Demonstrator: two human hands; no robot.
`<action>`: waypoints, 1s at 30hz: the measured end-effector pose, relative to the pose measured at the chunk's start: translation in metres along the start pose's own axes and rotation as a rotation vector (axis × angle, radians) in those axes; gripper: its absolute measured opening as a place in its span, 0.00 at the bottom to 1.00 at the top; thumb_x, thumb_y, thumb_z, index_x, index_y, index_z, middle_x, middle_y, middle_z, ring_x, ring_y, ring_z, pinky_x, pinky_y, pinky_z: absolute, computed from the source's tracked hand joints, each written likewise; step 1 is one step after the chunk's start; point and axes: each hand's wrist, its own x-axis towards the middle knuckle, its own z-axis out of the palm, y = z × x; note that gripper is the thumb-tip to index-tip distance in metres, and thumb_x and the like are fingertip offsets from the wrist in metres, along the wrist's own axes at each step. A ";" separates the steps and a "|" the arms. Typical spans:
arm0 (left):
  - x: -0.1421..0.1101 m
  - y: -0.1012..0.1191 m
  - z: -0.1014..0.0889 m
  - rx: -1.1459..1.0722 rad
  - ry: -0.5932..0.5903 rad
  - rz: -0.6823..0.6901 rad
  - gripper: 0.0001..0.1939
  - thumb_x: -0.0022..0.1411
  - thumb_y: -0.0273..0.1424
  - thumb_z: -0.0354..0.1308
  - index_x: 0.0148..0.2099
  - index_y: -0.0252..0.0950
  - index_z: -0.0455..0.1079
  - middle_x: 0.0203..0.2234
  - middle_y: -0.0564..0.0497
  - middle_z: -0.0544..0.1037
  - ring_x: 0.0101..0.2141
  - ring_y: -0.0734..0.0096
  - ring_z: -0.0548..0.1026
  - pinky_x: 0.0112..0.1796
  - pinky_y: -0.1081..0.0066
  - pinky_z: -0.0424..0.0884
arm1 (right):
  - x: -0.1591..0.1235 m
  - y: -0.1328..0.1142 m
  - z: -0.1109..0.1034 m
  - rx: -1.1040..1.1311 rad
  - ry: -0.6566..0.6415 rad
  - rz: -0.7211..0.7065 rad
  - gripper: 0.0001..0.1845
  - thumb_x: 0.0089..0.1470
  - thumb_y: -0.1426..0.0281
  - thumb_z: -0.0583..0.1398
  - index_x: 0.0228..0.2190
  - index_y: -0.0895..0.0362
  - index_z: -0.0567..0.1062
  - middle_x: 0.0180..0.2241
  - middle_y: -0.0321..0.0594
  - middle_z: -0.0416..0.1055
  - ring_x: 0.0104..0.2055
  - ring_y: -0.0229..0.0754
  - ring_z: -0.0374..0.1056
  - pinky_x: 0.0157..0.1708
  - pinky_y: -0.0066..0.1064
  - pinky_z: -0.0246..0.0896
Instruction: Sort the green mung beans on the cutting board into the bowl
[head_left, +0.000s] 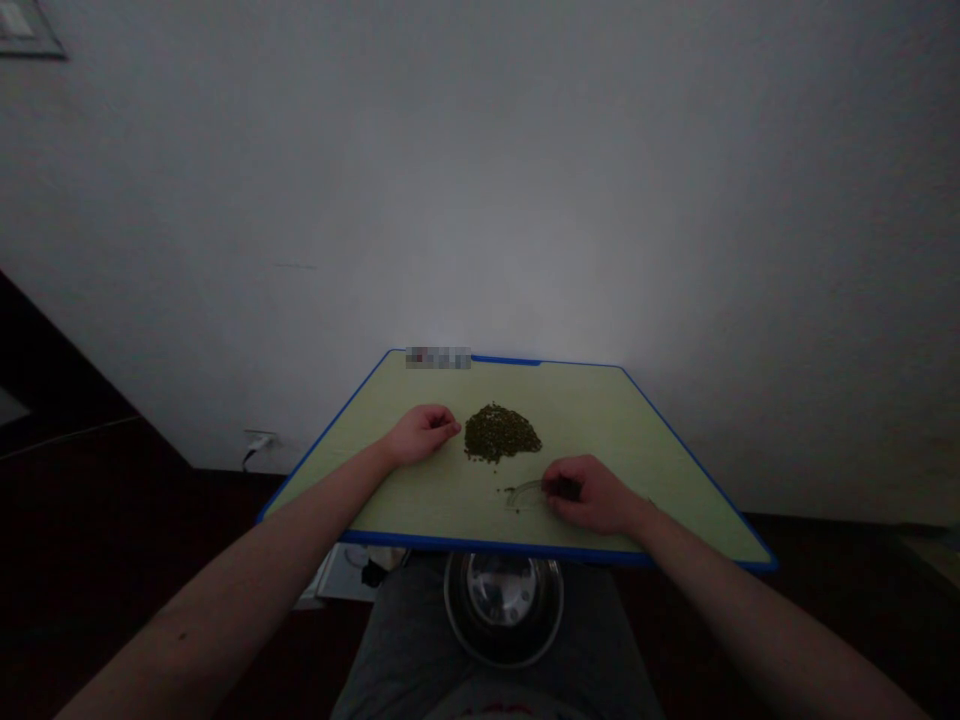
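A pile of small dark-green beans or seeds (501,435) lies in the middle of the pale green tabletop (592,420). Just left of the pile is my left hand (426,433), its fingers curled and the fingertips pressed together; anything between them is hidden. My right hand (589,494) rests low on the tabletop, right of and nearer than the pile. Its fingers are closed on the end of a clear curved plastic piece (525,489), which looks like a protractor and lies close to the surface. A few loose beans (504,490) are scattered beside that piece.
Below the table's blue front edge (487,545), a round metal bowl (504,610) sits on my lap. The far edge meets a plain wall (510,200). A socket with a plug (259,440) is at lower left, and pale flat items (352,570) lie under the table.
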 end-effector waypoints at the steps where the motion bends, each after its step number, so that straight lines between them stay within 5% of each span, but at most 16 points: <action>1: 0.000 -0.001 0.000 0.000 0.001 0.002 0.15 0.52 0.42 0.52 0.26 0.34 0.64 0.12 0.58 0.63 0.15 0.80 0.58 0.19 0.76 0.54 | -0.001 -0.002 0.000 0.005 -0.014 -0.002 0.05 0.41 0.75 0.55 0.26 0.58 0.69 0.22 0.33 0.64 0.22 0.32 0.57 0.23 0.23 0.53; 18: 0.000 -0.001 0.000 0.019 0.002 0.014 0.15 0.52 0.42 0.52 0.26 0.33 0.65 0.12 0.58 0.61 0.16 0.80 0.58 0.19 0.76 0.54 | -0.008 -0.011 0.000 0.168 -0.215 -0.018 0.06 0.40 0.74 0.58 0.26 0.61 0.72 0.20 0.34 0.65 0.22 0.33 0.60 0.23 0.23 0.56; 30: 0.001 -0.001 0.000 0.022 0.006 0.007 0.15 0.52 0.41 0.52 0.26 0.33 0.64 0.12 0.58 0.62 0.15 0.80 0.58 0.19 0.77 0.54 | -0.007 -0.009 -0.001 0.154 -0.220 -0.032 0.07 0.41 0.72 0.59 0.27 0.60 0.73 0.22 0.36 0.68 0.24 0.34 0.63 0.25 0.24 0.59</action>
